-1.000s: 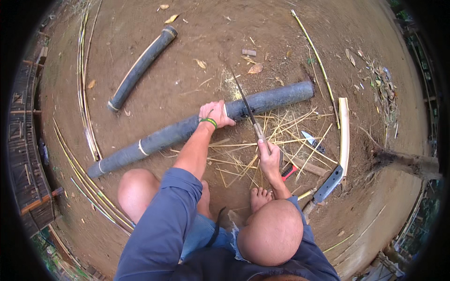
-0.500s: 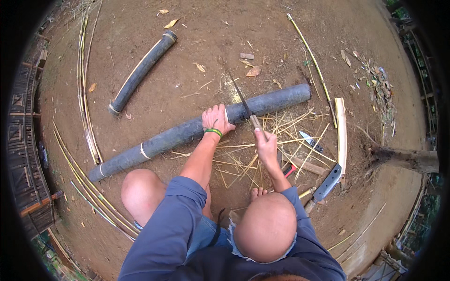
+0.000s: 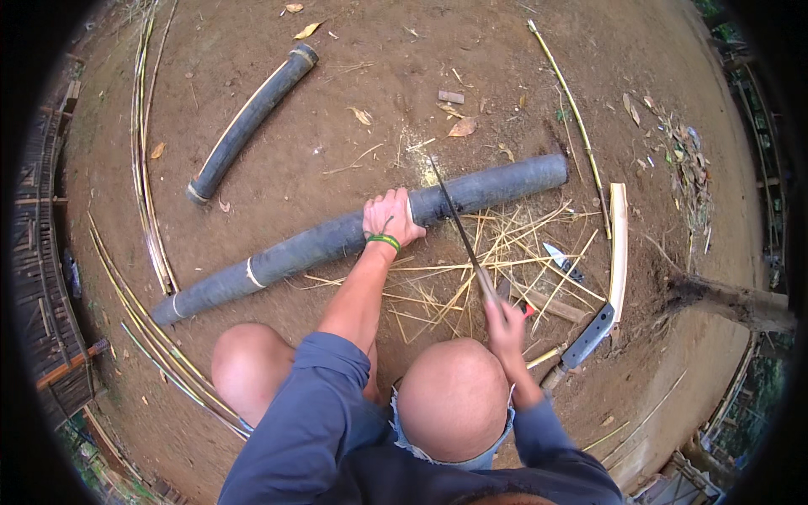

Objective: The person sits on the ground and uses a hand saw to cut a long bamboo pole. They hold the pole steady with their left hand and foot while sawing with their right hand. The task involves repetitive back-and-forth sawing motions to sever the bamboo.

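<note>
A long, thick dark-grey bamboo pole (image 3: 320,242) with pale node rings lies aslant on the ground before my knees. My left hand (image 3: 390,217) presses on it from above, its fingers over the far side and the thumb spread along the near side. To the right of that hand, the thin dark blade of a handsaw (image 3: 459,220) crosses the pole. My right hand (image 3: 505,326), a little blurred, is closed round the saw's handle close beside my right knee. Pale sawdust (image 3: 425,160) lies on the soil beyond the blade.
Thin bamboo strips (image 3: 471,273) lie scattered right of centre, with a knife (image 3: 562,261) among them. Nearby are a broad cleaver (image 3: 589,335) and a split bamboo piece (image 3: 619,252). A shorter bamboo length (image 3: 252,122) lies far left. A tree trunk (image 3: 732,301) stands at the right.
My right hand has drawn the saw back toward my body, and more of the blade shows on the near side of the pole. My left hand stays on the pole.
</note>
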A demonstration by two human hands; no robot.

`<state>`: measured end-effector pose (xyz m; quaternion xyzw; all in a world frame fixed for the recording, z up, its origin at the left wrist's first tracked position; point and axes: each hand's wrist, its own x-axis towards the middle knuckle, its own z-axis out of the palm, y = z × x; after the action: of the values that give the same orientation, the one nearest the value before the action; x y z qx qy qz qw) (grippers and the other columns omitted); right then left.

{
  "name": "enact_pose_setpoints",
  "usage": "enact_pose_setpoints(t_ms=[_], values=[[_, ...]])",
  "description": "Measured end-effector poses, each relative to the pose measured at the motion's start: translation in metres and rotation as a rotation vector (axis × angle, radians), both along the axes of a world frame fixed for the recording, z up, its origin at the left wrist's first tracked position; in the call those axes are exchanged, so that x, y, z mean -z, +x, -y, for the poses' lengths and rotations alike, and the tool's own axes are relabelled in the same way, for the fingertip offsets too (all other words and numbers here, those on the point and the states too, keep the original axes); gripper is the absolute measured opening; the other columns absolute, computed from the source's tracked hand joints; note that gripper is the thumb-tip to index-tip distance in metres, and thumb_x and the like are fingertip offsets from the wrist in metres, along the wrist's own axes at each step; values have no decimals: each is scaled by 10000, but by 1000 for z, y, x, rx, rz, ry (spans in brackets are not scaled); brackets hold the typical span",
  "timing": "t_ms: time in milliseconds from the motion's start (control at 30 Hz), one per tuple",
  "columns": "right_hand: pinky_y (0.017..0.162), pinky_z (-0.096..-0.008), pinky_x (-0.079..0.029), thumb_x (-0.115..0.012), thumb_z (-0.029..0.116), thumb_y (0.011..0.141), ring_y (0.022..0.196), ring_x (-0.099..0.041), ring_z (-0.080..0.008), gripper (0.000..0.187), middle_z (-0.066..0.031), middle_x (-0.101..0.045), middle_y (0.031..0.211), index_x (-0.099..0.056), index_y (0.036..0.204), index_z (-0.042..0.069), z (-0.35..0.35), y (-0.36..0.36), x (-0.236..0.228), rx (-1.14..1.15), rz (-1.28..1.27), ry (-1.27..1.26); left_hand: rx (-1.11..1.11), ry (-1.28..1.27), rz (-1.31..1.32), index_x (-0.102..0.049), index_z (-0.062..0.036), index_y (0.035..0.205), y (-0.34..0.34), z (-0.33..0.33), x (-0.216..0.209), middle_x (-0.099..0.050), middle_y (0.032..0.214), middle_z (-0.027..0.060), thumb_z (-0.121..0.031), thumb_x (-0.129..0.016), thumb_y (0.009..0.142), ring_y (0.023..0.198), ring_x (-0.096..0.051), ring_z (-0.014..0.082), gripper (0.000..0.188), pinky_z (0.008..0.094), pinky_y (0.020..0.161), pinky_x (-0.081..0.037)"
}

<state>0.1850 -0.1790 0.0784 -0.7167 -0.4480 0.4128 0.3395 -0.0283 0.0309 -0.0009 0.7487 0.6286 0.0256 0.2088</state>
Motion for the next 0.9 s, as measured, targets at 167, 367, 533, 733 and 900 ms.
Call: enact_pose_setpoints(t_ms=[167, 367, 533, 733, 900], values=[[493, -363, -320, -620, 285, 1003, 526, -409, -108, 427, -65, -426, 555, -554, 723, -30, -92, -18, 29, 25, 39, 104, 2, -61, 41, -633, -85, 1103, 6, -14, -1, -706, 1092, 155, -499, -896, 513, 1017, -686, 367, 768, 467, 901, -546], [501, -339, -362, -615, 211, 984, 532, -459, -104, 319, -64, -474, 556, -643, 773, -28, 36, 6, -37, 23, -59, 11, 8, -60, 20, -638, -89, 1149, -9, -12, 3, -708, 1112, 162, -491, -890, 517, 1016, -695, 362, 790, 466, 904, -554], [508, -378, -361, -606, 281, 1010, 549, -458, -133, 390, -93, -497, 570, -640, 806, -50, -95, -30, 31, 26, 10, 80, 29, -112, 35, -654, -94, 1147, 7, -18, -5, -718, 1116, 149, -497, -885, 518, 1026, -697, 353, 782, 462, 917, -551], [493, -333, -366, -621, 265, 998, 500, -470, -108, 364, -42, -493, 530, -659, 772, -19, 29, 14, -15, -23, -7, -1, -11, -164, 48, -673, -90, 1073, -12, -19, -4, -732, 1098, 143, -508, -875, 521, 1022, -700, 358, 722, 441, 917, -558], [525, -350, -380, -617, 265, 987, 537, -537, -148, 326, -74, -537, 561, -719, 875, -24, 54, 22, -22, -9, -25, -64, -20, -127, 35, -671, -86, 1066, -9, -12, -4, -730, 1107, 142, -497, -881, 526, 1015, -701, 362, 711, 445, 910, -559]])
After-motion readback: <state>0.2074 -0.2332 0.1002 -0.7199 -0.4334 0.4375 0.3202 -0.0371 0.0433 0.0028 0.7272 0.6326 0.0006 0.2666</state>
